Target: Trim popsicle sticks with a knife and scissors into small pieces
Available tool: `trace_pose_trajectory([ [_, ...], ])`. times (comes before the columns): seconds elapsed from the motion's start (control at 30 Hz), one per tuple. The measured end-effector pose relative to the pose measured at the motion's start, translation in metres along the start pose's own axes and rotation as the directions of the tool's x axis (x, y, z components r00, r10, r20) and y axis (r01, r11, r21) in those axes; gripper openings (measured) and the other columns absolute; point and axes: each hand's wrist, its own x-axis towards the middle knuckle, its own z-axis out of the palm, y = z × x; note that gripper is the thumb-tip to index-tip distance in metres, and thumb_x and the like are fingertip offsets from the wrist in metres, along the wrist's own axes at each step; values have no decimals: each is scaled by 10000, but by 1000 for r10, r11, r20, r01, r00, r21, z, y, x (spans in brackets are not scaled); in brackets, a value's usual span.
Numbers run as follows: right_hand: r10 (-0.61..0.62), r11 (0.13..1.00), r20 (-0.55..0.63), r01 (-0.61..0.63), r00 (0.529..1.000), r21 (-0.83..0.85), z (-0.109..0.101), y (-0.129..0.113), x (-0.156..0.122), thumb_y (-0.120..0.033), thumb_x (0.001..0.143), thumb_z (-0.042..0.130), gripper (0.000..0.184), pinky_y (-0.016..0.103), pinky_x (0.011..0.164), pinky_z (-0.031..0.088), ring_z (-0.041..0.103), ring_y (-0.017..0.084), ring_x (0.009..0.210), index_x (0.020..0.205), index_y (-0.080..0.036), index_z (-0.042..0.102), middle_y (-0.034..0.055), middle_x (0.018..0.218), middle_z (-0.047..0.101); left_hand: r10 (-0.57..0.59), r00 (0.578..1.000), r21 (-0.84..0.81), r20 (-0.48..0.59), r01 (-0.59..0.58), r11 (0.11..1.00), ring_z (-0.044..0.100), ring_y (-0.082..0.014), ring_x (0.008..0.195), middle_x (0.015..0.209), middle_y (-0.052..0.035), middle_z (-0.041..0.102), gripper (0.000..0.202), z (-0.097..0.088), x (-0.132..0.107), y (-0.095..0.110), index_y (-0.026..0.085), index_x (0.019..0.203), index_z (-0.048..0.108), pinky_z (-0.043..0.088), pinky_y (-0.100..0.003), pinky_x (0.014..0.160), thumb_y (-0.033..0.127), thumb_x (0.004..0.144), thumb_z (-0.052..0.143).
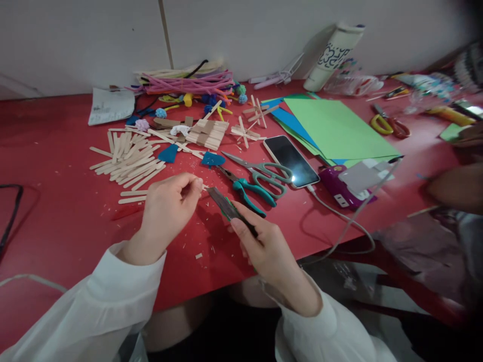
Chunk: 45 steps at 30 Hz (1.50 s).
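Note:
My left hand (171, 208) is closed in a pinch. A tiny pale end of a wooden stick (205, 187) pokes out from its fingertips. Wrapped in my right hand (264, 241) is a box cutter (226, 205), its blade pointing up and left at that small stick end; I cannot tell if they touch. Just beyond the blade lie teal-handled pliers (253, 195) and scissors with grey-green handles (271, 176). A heap of popsicle sticks (130, 158) spreads behind my left hand. Small wood shavings (198, 256) dot the red table (53, 201).
A phone (292, 161) on a cable lies right of the scissors, beside a purple power socket (343, 186). Green paper (339, 125), pink pipe cleaners (184, 83) and a leaning white bottle (334, 58) are further back. Another person's arm (456, 186) rests at the right.

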Motion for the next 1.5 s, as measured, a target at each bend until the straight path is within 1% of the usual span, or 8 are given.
trace_pose_trajectory([
  [0.23,216,916,163,-258,963,306,-1,-1,4,-381,862,455,463,168,265,371,453,40,320,1268,-168,516,18,766,654,-73,985,-102,154,89,991,597,-133,527,617,13,688,195,-9,8,-9,214,689,633,403,-230,481,298,802,498],
  [0.37,20,1000,-31,-20,999,-11,1,3,1,-292,864,455,413,224,408,495,610,116,488,1242,-155,547,81,890,710,-29,962,72,270,10,997,528,-126,445,529,15,632,199,-9,12,-12,217,591,606,326,-229,422,287,758,524],
  [0.5,-182,924,-104,134,978,-357,2,4,-3,-221,867,436,372,307,655,553,682,212,801,1206,-153,576,115,1017,698,-53,944,202,325,-15,979,544,-143,500,602,-1,647,194,-5,10,-11,216,607,591,315,-238,447,288,762,501],
  [0.7,-234,814,-109,134,966,-565,-3,4,-3,-252,871,433,375,301,509,514,677,218,626,1183,-123,597,115,910,720,9,932,114,362,-54,992,578,-160,629,723,-21,660,178,0,8,-12,206,694,604,371,-254,551,268,791,469],
  [0.97,88,985,50,-79,995,-155,-17,-2,5,-331,878,431,398,221,438,442,558,112,466,1207,-162,577,30,692,666,-24,951,121,309,-14,992,533,-150,651,700,-18,573,184,1,8,-7,177,644,560,349,-264,582,240,798,482],
  [1.23,239,901,161,-280,958,332,-19,0,8,-402,851,483,422,153,286,307,402,18,311,1205,-185,558,-32,671,567,18,983,-1,182,-18,1000,522,-120,622,676,10,552,175,3,5,-6,185,650,553,362,-241,576,254,804,506],
  [1.37,228,896,135,-262,964,357,-16,-4,8,-410,857,468,423,161,286,314,382,14,302,1200,-179,561,-28,686,574,6,990,-44,143,0,999,544,-132,672,693,6,587,155,9,5,-6,193,669,567,388,-238,606,258,799,513],
  [1.5,68,994,-10,-67,998,84,-10,-11,4,-357,878,445,417,206,423,447,542,80,449,1232,-163,550,19,736,646,-38,986,-90,164,53,995,549,-125,648,676,17,607,145,11,6,-5,190,649,565,394,-237,614,269,770,553],
])
